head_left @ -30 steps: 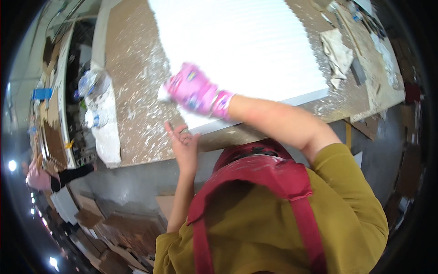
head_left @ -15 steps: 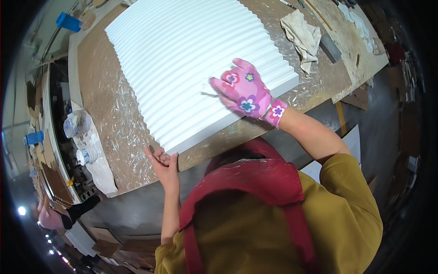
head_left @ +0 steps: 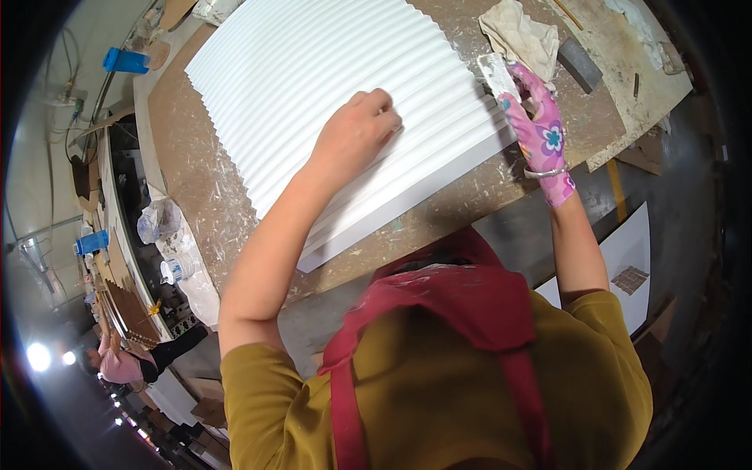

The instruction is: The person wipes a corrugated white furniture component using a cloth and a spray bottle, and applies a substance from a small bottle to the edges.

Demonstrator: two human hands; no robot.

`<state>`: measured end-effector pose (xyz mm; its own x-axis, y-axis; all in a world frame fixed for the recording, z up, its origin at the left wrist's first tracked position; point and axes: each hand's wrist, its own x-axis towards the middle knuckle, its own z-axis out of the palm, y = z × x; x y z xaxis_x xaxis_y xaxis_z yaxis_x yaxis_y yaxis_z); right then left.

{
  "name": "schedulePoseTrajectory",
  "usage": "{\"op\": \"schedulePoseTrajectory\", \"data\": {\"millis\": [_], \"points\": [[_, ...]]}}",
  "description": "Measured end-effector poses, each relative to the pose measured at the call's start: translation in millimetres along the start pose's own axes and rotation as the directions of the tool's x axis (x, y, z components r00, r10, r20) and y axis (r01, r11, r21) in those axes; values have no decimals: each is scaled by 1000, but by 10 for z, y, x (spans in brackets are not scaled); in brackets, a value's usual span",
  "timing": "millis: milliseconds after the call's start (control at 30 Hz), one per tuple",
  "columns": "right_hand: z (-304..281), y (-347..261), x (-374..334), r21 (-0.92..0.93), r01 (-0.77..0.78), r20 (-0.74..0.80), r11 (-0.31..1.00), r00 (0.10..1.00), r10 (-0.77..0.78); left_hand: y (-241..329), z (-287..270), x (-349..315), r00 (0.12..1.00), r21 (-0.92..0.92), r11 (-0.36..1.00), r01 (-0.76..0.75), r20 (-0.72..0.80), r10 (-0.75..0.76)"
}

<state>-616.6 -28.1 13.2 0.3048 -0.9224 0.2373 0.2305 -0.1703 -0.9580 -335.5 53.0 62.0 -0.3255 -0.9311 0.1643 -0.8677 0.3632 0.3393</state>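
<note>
A white panel with a ridged, wavy top point(head_left: 313, 86) lies on the worktable. My bare left hand point(head_left: 356, 133) is over the middle of the panel, fingers curled in; whatever they hold, if anything, is hidden. Past the panel's right edge is my right hand point(head_left: 540, 129), in a pink flowered glove. Its thumb and fingers close around a flat, whitish rectangular piece point(head_left: 495, 74), smeared and worn, whose exact kind I cannot make out. Just beyond that piece lies a crumpled cream cloth point(head_left: 521, 35).
A dark grey block point(head_left: 580, 65) rests right of the cloth on the scuffed brown tabletop point(head_left: 200, 172). At the left are a blue cup-like container point(head_left: 125, 60) and a white tub point(head_left: 176, 270). Another person point(head_left: 125, 364) stands far off at lower left.
My left hand has gone from the panel's near left corner up onto its middle. My gloved right hand has moved off the panel to the right, where the whitish piece now shows plainly.
</note>
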Motion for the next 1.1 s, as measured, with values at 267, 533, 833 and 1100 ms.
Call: {"op": "schedulePoseTrajectory", "data": {"millis": [267, 533, 833, 1100], "points": [[-258, 12, -121, -298, -11, -80, 955, 997, -13, -24, 95, 203, 950, 145, 973, -178, 283, 132], [-86, -22, -81, 12, -73, -42, 997, 996, 74, 66, -73, 46, 993, 73, 994, -83, 86, 77], [-127, 128, -50, -73, -36, 60, 997, 997, 41, 787, -728, -2954, 426, 46, 676, 736, 744, -514], [375, 4, 75, -106, -44, 160, 993, 985, 61, 216, -523, -1528, 930, 49, 930, 364, -63, -361]]}}
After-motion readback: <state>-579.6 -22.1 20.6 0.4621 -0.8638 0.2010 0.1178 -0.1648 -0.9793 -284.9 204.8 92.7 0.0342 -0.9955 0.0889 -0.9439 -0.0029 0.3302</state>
